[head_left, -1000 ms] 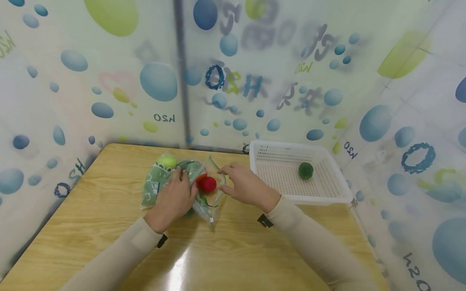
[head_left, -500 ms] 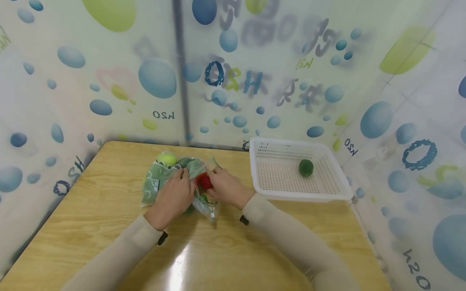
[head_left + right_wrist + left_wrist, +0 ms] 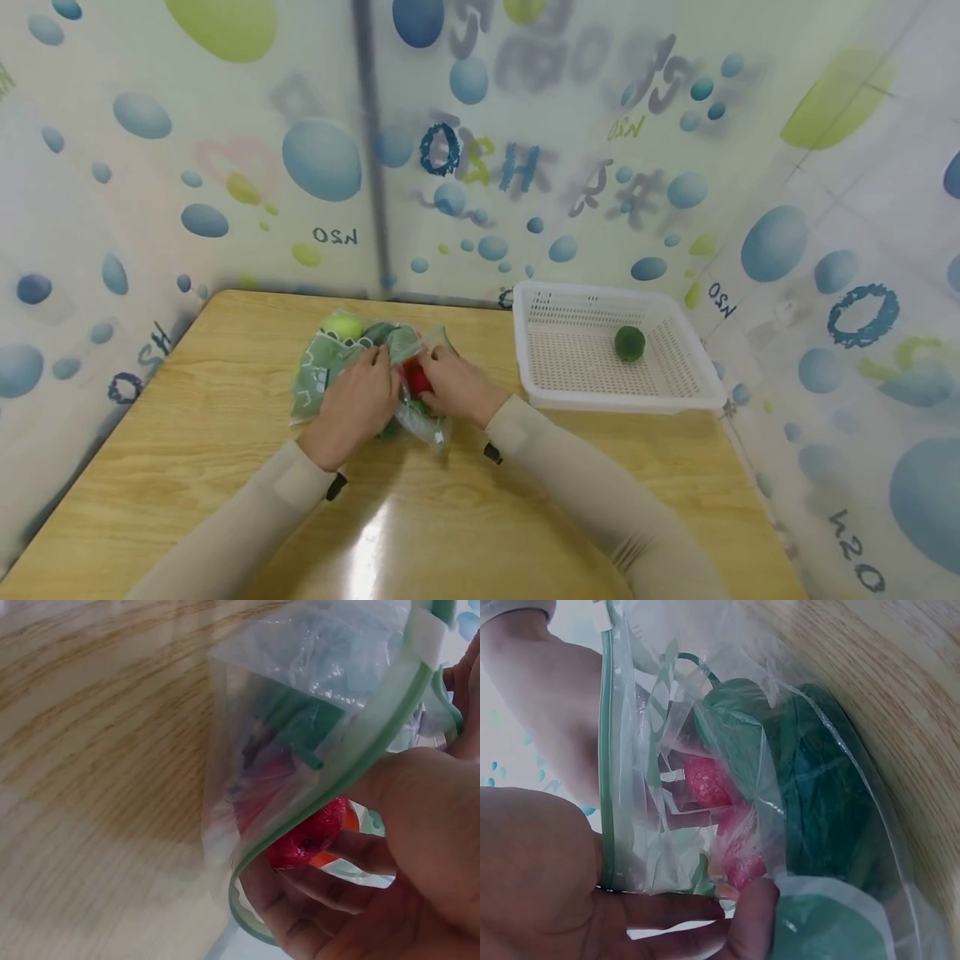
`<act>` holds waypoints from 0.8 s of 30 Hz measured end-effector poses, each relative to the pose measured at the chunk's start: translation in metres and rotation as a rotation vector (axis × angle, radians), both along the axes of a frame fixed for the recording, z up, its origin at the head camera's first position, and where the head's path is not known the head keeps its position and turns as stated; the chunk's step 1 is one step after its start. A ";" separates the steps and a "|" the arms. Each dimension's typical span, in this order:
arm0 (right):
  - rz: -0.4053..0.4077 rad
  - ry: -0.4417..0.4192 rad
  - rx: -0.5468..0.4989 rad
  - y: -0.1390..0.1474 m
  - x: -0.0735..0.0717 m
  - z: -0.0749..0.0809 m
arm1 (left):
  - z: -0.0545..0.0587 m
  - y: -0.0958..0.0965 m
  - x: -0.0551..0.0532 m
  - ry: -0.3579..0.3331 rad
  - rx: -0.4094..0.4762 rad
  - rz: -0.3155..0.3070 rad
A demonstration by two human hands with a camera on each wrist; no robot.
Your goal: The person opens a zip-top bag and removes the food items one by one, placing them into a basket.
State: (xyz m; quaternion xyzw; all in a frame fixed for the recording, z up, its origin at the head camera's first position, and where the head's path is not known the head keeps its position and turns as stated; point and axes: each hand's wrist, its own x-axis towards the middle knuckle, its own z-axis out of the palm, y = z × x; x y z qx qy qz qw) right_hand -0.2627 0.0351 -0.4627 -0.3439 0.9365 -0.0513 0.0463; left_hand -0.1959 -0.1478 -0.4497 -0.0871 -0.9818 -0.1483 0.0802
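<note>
At the left of the table (image 3: pixel 435 533), a yellow-green ball (image 3: pixel 342 326) showed at the far edge of the bag (image 3: pixel 309 385). The left hand (image 3: pixel 358 403) lay over the bag, pinching its film between thumb and fingers. Just beside it, inside the bag's mouth, was the red ball (image 3: pixel 417 378), with the curled fingers of the right hand (image 3: pixel 459 387) gripping it. Farther right stood a white basket (image 3: pixel 622 405), a dark green ball (image 3: pixel 629 342) resting in it.
</note>
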 end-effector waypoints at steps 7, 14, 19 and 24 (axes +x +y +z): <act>0.054 -0.051 -0.060 -0.001 -0.002 -0.001 | -0.001 -0.002 -0.003 -0.039 0.019 0.000; 0.063 -0.112 -0.102 0.002 -0.004 0.000 | -0.002 -0.002 -0.003 -0.048 0.023 -0.002; 0.066 -0.108 -0.120 0.006 -0.003 0.003 | -0.008 -0.005 -0.006 0.002 0.020 -0.012; 0.067 -0.088 -0.135 0.009 0.000 0.008 | -0.007 -0.004 -0.004 0.047 0.007 -0.029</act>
